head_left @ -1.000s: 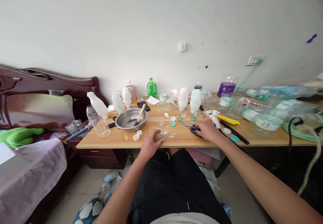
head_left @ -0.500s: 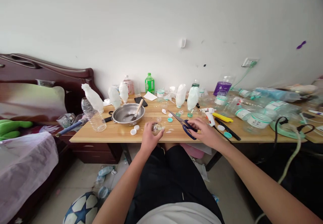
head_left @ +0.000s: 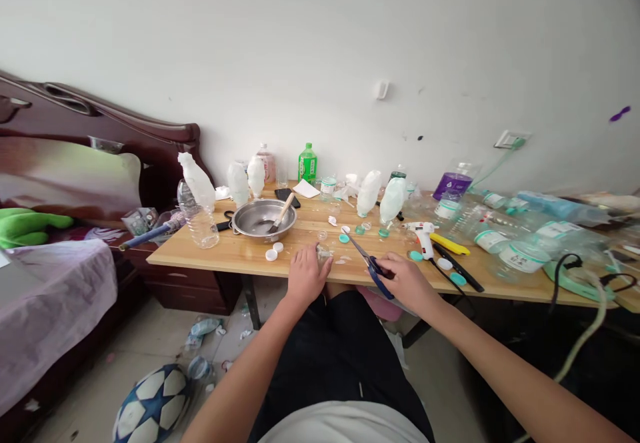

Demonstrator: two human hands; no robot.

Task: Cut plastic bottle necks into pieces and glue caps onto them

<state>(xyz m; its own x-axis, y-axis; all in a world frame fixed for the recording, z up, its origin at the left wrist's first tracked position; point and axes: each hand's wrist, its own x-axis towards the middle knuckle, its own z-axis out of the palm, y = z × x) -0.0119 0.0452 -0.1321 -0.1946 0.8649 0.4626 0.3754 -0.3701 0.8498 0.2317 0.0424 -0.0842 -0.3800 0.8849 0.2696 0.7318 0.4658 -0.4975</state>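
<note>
My left hand [head_left: 306, 273] is wrapped round a small clear plastic bottle piece [head_left: 323, 254] at the table's front edge; the fingers hide much of it. In my right hand [head_left: 405, 279] is a pair of scissors [head_left: 374, 266] with dark blue handles, blades pointing away and to the left. The blades look nearly closed. Between the hands lie small clear scraps [head_left: 343, 259] and, further back, a turquoise cap [head_left: 344, 238]. Left of my left hand are two white caps [head_left: 271, 254] and a metal bowl [head_left: 251, 224] with a wooden-handled brush [head_left: 285, 210] in it.
Several white-coated bottles [head_left: 369, 193] stand along the table. A glue gun [head_left: 424, 238], a yellow cutter [head_left: 450, 244] and a black stick lie right of my hand. Clear bottles [head_left: 520, 256] crowd the right side beside a corded power strip [head_left: 575, 286]. A football [head_left: 153, 403] lies on the floor.
The camera view has tilted and shifted, so the table things sit further right. My left hand has turned its back more upward over the bottle piece. My right hand keeps hold of the scissors.
</note>
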